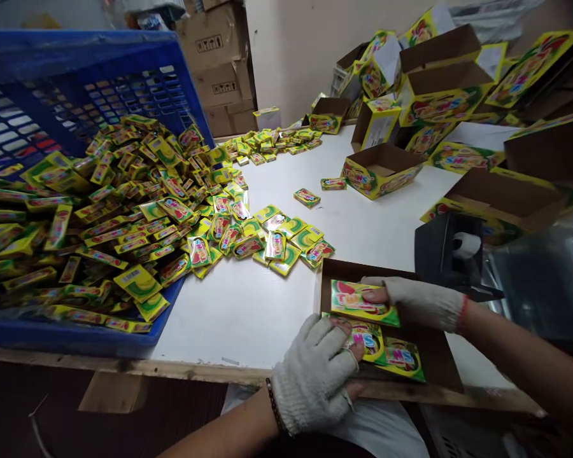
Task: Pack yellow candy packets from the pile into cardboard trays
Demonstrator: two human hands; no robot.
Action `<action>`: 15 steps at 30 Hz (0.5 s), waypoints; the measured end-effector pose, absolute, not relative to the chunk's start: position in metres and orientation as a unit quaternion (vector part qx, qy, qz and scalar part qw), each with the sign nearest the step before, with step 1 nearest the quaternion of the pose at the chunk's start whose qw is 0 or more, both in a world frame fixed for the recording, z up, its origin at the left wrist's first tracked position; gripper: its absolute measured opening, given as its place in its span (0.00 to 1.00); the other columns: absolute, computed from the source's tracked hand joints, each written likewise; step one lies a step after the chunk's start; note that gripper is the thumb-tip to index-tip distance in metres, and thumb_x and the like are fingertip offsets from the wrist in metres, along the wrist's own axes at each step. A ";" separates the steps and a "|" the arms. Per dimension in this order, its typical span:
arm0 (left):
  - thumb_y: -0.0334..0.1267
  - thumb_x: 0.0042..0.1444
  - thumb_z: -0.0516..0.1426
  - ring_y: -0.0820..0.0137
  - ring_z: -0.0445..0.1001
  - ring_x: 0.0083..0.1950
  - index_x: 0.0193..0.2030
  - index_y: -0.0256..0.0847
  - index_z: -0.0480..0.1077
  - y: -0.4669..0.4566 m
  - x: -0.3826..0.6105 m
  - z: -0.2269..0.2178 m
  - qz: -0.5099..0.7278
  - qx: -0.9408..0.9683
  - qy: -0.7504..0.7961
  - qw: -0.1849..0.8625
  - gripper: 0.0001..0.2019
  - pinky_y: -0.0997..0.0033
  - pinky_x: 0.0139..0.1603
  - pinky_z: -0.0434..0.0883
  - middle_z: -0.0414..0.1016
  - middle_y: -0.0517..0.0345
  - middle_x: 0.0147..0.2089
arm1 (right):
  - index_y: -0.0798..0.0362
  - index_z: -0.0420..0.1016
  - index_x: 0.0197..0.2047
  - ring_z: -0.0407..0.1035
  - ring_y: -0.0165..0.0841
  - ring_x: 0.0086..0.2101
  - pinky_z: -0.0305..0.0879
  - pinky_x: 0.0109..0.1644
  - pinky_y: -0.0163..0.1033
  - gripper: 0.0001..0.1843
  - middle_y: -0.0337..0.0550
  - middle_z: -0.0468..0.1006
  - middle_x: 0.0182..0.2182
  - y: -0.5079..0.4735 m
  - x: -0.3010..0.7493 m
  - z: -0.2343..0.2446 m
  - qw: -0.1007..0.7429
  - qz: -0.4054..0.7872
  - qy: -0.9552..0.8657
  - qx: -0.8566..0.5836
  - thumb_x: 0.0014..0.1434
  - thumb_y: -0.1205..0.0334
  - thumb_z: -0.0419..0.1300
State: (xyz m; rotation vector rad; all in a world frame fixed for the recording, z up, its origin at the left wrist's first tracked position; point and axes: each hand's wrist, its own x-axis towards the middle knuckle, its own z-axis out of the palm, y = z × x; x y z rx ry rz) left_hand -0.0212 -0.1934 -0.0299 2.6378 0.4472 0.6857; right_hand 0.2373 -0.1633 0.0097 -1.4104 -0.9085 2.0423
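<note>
An open brown carton (434,356) lies flat at the table's near edge with yellow-green candy packets inside. My left hand (315,375), in a white knit glove with bare fingertips, presses on the lower packets (386,356) at the carton's near side. My right hand (417,302), gloved the same way, holds down the upper packet (356,302) with its fingers closed on it. A heap of the same small packets (138,210) spills from a tipped blue plastic crate (76,331) on the left.
Several open yellow display boxes (379,168) stand at the back right. A black tape dispenser (453,251) sits just behind the carton. Loose packets (308,197) dot the white table (248,305). Cardboard boxes (219,70) are stacked by the far wall.
</note>
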 end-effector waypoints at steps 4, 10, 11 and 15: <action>0.47 0.64 0.52 0.54 0.64 0.66 0.62 0.35 0.64 -0.191 -0.029 -0.033 0.253 0.942 0.140 0.169 0.24 0.44 0.68 0.61 0.70 0.41 0.63 | 0.56 0.77 0.37 0.76 0.42 0.41 0.72 0.51 0.46 0.24 0.52 0.83 0.37 -0.153 0.217 -0.007 0.239 0.782 -0.327 -0.473 0.53 0.41 0.65; 0.47 0.65 0.50 0.58 0.74 0.53 0.53 0.37 0.70 -0.185 -0.017 -0.003 0.322 0.910 0.206 0.163 0.19 0.48 0.59 0.69 0.76 0.44 0.52 | 0.55 0.77 0.46 0.72 0.48 0.50 0.68 0.58 0.52 0.32 0.53 0.80 0.49 -0.152 0.217 -0.008 0.208 0.633 -0.528 -0.527 0.56 0.34 0.60; 0.47 0.65 0.50 0.56 0.73 0.55 0.55 0.36 0.70 -0.184 -0.011 0.000 0.308 0.909 0.237 0.149 0.20 0.46 0.61 0.68 0.76 0.42 0.53 | 0.55 0.75 0.51 0.70 0.49 0.54 0.65 0.61 0.53 0.34 0.54 0.78 0.54 -0.153 0.217 -0.012 0.210 0.614 -0.537 -0.539 0.56 0.34 0.59; 0.55 0.62 0.54 0.48 0.67 0.65 0.62 0.28 0.66 -0.186 0.008 -0.002 0.199 0.924 0.312 0.095 0.32 0.44 0.70 0.60 0.71 0.36 0.62 | 0.52 0.66 0.64 0.62 0.48 0.63 0.56 0.69 0.54 0.38 0.54 0.69 0.64 -0.164 0.209 -0.037 0.253 0.530 -0.542 -0.602 0.60 0.35 0.50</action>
